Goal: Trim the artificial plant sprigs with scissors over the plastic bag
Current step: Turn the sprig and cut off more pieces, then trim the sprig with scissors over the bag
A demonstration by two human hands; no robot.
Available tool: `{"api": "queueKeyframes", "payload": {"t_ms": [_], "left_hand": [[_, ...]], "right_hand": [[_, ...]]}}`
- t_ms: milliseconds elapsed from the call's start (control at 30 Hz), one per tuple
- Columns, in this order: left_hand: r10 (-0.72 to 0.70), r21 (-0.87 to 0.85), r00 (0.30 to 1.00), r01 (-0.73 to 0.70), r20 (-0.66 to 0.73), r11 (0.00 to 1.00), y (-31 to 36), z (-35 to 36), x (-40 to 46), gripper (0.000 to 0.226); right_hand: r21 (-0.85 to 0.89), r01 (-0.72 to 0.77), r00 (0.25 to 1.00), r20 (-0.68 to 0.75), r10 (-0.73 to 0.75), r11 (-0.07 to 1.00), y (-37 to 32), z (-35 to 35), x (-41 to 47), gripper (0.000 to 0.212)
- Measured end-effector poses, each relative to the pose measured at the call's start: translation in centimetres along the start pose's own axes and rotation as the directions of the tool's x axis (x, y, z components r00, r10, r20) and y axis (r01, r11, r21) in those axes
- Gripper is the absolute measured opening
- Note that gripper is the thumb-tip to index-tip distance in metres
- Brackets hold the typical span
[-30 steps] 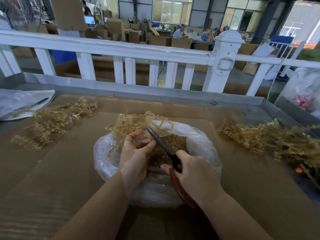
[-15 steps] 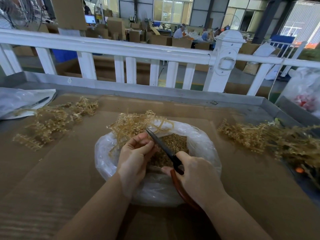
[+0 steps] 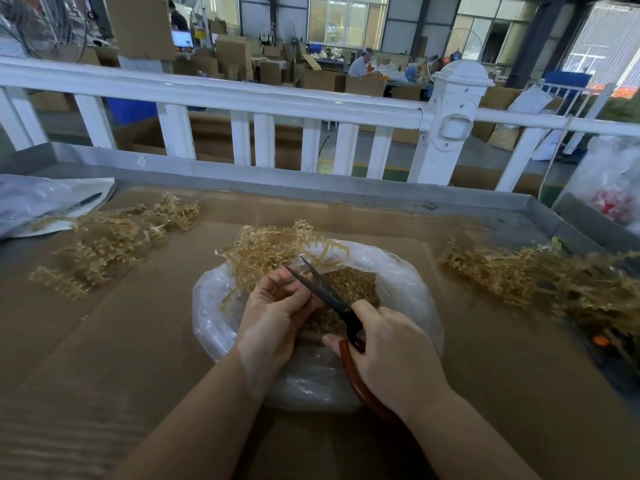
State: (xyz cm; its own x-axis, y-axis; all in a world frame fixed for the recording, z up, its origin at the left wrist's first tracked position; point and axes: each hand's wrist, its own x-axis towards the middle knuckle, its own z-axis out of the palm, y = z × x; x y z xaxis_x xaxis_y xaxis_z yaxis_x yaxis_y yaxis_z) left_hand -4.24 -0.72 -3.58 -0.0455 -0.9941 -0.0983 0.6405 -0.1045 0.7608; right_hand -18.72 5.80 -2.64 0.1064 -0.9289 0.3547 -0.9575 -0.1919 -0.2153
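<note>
A clear plastic bag [image 3: 412, 289] lies open in the middle of the cardboard-covered table, with small tan clippings [image 3: 353, 282] heaped inside. My left hand [image 3: 273, 313] grips a tan artificial sprig [image 3: 270, 251] whose branches fan out over the bag's far left rim. My right hand [image 3: 391, 358] grips scissors [image 3: 325, 292] with dark blades and red-brown handles. The blades are slightly parted, their tips right by my left fingers, above the bag.
A pile of tan sprigs [image 3: 104, 244] lies at the left and a bigger pile [image 3: 540, 282] at the right. A flat plastic bag [image 3: 31, 202] sits at the far left. A white railing [image 3: 242, 102] runs behind the table's grey metal rim [image 3: 540, 216].
My left hand has closed tighter on the sprig and drawn it toward the blades. The scissor blades now show slightly parted. The right hand has hardly moved.
</note>
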Motion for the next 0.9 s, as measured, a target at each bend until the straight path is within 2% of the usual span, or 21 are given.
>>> {"api": "queueKeyframes", "payload": {"t_ms": [300,900], "left_hand": [[0.027,0.057,0.999,-0.029,0.037,0.998,-0.2,-0.1,-0.3,0.03],[0.09,0.239,0.996,-0.093,0.023,0.967,-1.1,-0.3,-0.1,0.037]], "right_hand": [[0.039,0.014,0.999,0.045,-0.016,0.999,0.1,-0.6,0.2,0.039],[0.035,0.003,0.996,0.087,-0.006,0.999,1.0,-1.2,-0.1,0.041]]}}
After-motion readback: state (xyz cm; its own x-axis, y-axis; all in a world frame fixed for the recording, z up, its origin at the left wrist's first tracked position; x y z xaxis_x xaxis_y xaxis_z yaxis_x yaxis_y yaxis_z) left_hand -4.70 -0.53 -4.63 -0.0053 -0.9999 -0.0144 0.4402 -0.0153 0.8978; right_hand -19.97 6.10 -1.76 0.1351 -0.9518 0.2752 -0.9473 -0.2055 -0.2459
